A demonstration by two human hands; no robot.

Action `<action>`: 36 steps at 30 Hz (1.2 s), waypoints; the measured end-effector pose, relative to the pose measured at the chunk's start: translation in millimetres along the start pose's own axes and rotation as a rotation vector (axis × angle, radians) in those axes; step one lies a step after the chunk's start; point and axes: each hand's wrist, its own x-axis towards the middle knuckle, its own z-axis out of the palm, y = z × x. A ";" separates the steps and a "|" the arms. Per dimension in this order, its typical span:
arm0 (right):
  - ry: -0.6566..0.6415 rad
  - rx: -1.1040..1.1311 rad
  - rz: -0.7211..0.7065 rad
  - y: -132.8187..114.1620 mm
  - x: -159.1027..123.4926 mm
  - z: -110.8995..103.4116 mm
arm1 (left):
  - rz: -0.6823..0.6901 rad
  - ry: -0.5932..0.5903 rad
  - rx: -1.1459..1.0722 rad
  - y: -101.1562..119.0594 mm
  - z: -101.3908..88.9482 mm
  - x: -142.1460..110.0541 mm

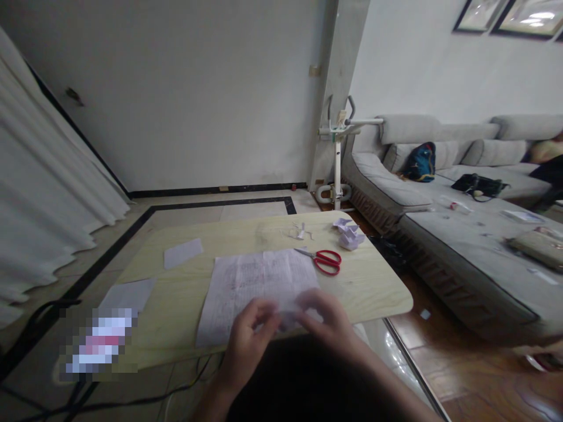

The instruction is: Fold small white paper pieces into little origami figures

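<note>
Both hands meet over the near edge of the table, above a large wrinkled printed sheet [246, 287]. Thumb and fingers of my left hand [253, 328] pinch a small piece of white paper [288, 319]. On its other side my right hand [328, 319], blurred by motion, has its fingers closed on the same piece. The paper's shape is partly hidden by the fingers. Red-handled scissors [326, 262] lie just past the sheet's right corner, blades pointing left. Beyond them are thin paper scraps [301, 233] and folded paper pieces [350, 235].
On the left of the wooden table [171, 316] lie a paper slip [183, 253] and another sheet [129, 293], next to a pixelated object [101, 341]. A white exercise machine [338, 152] stands behind. A grey sofa [466, 252] is at the right, cables [132, 403] below left.
</note>
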 end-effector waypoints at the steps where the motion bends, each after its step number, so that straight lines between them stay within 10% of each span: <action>1: 0.013 0.008 0.029 1.4 -0.3 1.5 | -0.004 0.008 -0.010 -0.7 0.5 -0.3; 36: 0.049 0.248 0.295 -2.4 5.9 10.1 | -0.029 0.053 0.042 6.0 6.7 1.2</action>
